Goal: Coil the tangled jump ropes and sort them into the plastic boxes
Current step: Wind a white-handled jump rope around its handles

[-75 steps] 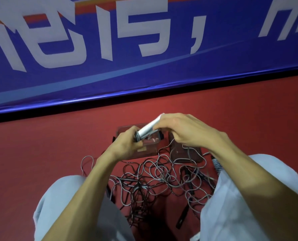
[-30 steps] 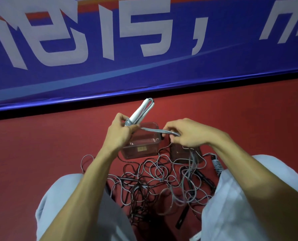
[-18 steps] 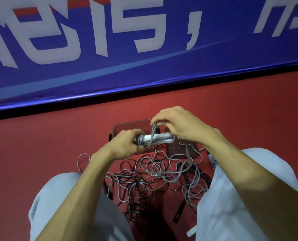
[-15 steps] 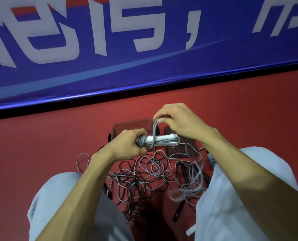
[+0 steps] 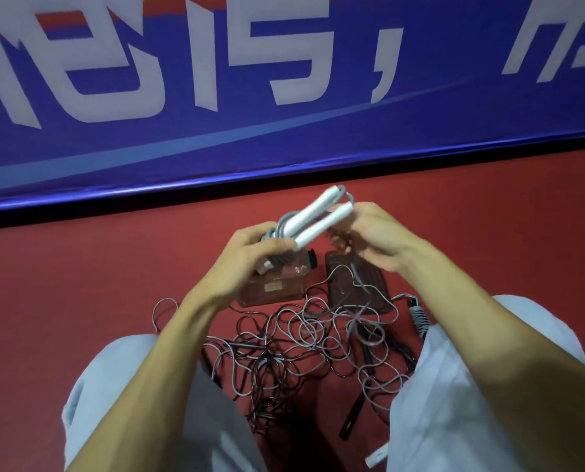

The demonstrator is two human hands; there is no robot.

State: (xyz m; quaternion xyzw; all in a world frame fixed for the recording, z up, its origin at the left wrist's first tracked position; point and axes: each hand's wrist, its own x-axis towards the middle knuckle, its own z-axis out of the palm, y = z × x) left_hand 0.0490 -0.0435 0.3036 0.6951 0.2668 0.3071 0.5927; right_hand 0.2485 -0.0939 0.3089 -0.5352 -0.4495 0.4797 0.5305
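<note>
Just above two clear plastic boxes, a left box [image 5: 286, 292] and a right box [image 5: 369, 287], the left hand [image 5: 247, 260] grips the lower ends of two white handles [image 5: 313, 216]. They lie side by side, tilted up to the right, with grey cord [image 5: 281, 260] wound round them at the fist. The right hand [image 5: 376, 236] is at their upper ends; blur hides whether it pinches anything. One tangled pile of ropes [image 5: 311, 338] lies on the red floor [image 5: 80, 267] between the knees. The left box's small label [image 5: 273, 287] is unreadable. The blue banner [image 5: 284, 141] shows large cropped white characters and a comma.
</note>
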